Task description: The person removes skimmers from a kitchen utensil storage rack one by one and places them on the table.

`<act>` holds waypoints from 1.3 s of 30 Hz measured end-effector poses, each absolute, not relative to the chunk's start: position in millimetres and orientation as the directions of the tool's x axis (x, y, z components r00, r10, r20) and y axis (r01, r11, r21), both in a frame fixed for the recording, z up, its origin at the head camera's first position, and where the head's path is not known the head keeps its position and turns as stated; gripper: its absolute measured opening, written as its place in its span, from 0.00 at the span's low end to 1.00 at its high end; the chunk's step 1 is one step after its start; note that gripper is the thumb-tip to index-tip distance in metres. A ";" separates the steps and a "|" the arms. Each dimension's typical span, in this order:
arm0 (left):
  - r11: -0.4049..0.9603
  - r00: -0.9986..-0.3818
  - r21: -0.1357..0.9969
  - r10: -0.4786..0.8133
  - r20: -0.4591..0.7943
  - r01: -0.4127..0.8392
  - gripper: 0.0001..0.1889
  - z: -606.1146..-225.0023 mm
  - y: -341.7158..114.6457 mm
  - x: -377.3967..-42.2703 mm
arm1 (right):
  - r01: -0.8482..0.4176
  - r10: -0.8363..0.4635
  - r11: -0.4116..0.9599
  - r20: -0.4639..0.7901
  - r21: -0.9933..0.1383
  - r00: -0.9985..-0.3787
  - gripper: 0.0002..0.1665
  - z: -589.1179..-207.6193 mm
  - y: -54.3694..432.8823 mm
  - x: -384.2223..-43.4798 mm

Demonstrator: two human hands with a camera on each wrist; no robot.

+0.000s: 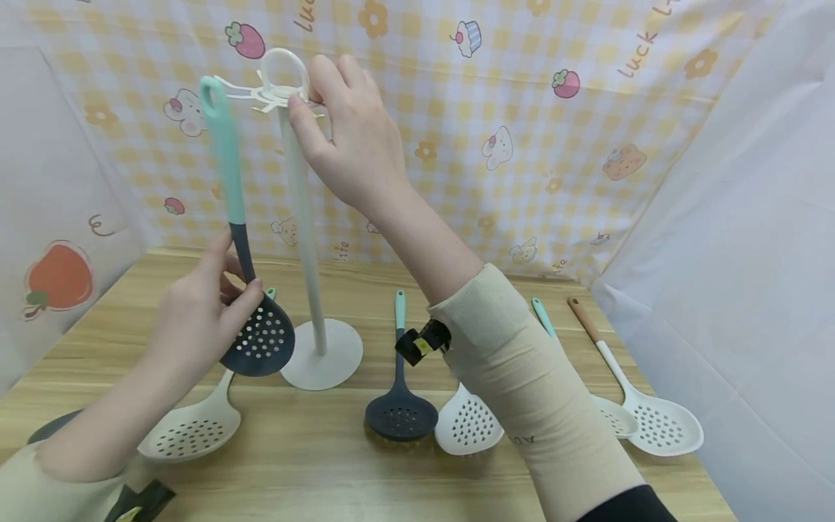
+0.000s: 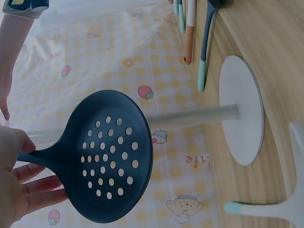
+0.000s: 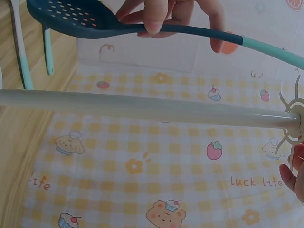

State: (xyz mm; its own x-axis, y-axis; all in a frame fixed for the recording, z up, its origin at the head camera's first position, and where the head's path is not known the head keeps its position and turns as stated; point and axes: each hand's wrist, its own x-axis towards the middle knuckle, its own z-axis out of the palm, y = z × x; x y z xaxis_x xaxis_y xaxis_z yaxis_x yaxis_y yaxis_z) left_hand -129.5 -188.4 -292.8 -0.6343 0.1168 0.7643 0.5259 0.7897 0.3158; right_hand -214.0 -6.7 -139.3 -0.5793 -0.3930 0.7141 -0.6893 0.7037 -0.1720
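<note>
My left hand (image 1: 202, 312) pinches the dark neck of a skimmer (image 1: 228, 159) between thumb and fingers. The skimmer hangs nearly upright, its round perforated head (image 2: 78, 126) low and its mint handle on top. At the handle's upper end, the hole is right at the tip of a hook on the white utensil stand (image 1: 303, 217). My right hand (image 1: 359, 138) grips the hook ring at the top of the stand, thumb in front, beside the loop. In the right wrist view its fingertips (image 3: 299, 178) show by the hooks at the right edge.
On the wooden table lie a dark skimmer (image 1: 401, 417), a white one (image 1: 470, 424), one with a brown handle (image 1: 665, 428) overlapping a mint-handled one (image 1: 616, 417), and a cream one (image 1: 192, 435). A dark utensil (image 1: 52, 426) is partly hidden by my left forearm. A checked cloth (image 1: 457, 145) hangs behind.
</note>
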 end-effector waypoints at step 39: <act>0.897 -0.818 0.350 0.022 0.575 0.270 0.36 -288.5 -275.2 -121.6 | -0.694 -0.389 0.694 0.711 -0.191 -0.585 0.10 -140.2 -6.9 -215.1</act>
